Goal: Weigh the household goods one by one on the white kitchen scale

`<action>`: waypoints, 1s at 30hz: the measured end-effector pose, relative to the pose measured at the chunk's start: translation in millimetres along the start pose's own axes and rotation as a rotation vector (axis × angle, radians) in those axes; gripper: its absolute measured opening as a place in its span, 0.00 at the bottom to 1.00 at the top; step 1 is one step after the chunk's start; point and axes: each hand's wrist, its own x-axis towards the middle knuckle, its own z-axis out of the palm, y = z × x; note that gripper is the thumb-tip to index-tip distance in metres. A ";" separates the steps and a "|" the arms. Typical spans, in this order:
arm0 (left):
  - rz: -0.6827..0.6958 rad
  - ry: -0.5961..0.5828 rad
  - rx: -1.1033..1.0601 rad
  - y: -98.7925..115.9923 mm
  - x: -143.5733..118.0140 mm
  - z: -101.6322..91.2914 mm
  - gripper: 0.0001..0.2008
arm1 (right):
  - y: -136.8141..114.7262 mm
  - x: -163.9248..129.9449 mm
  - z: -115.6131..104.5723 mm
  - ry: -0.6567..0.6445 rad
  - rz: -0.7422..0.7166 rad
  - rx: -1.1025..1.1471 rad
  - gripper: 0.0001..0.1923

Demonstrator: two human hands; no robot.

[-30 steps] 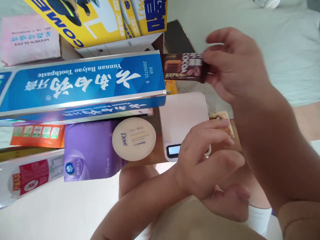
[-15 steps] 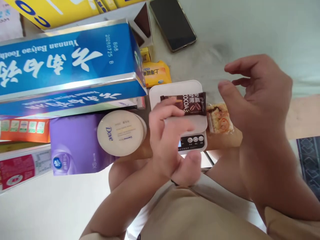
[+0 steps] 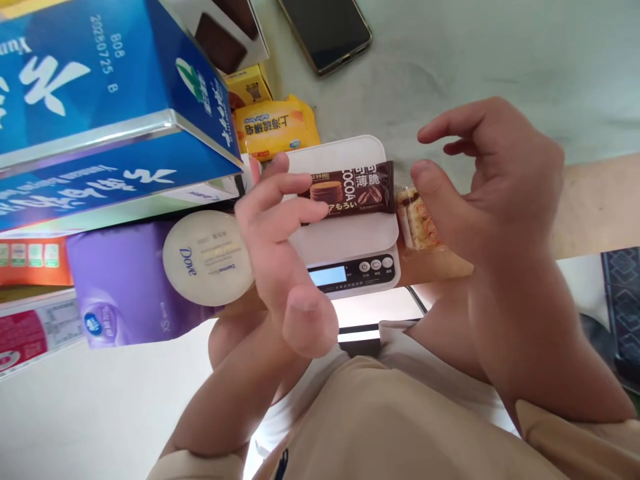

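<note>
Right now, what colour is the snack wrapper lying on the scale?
Dark brown with white lettering: the cocoa wafer pack on the white scale, seen in the head view.

A pale grey-green bed sheet (image 3: 500, 60) covers the far surface, and a dark phone (image 3: 325, 30) lies flat on it near the top edge. Nearer, a wooden bench (image 3: 600, 207) runs across the frame. On it sits a white kitchen scale (image 3: 345, 233), with a clear-wrapped snack (image 3: 417, 220) just beside its right edge. Behind the scale lie a yellow packet (image 3: 275, 127) and a small yellow box (image 3: 247, 85). To the left stands a purple pack (image 3: 120, 280) under a large blue toothpaste box (image 3: 100, 120).
</note>
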 end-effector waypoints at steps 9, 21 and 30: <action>0.005 -0.015 -0.003 5.3 2.8 -3.7 0.20 | -8.2 0.8 2.3 -0.090 -0.088 -0.033 0.11; 0.028 -0.015 -0.021 5.9 2.3 -2.7 0.21 | -23.1 -3.5 13.6 -0.284 -0.181 -0.042 0.24; 0.095 0.113 -0.142 1.4 4.2 2.2 0.17 | -22.8 0.9 17.9 -0.411 -0.087 -0.063 0.25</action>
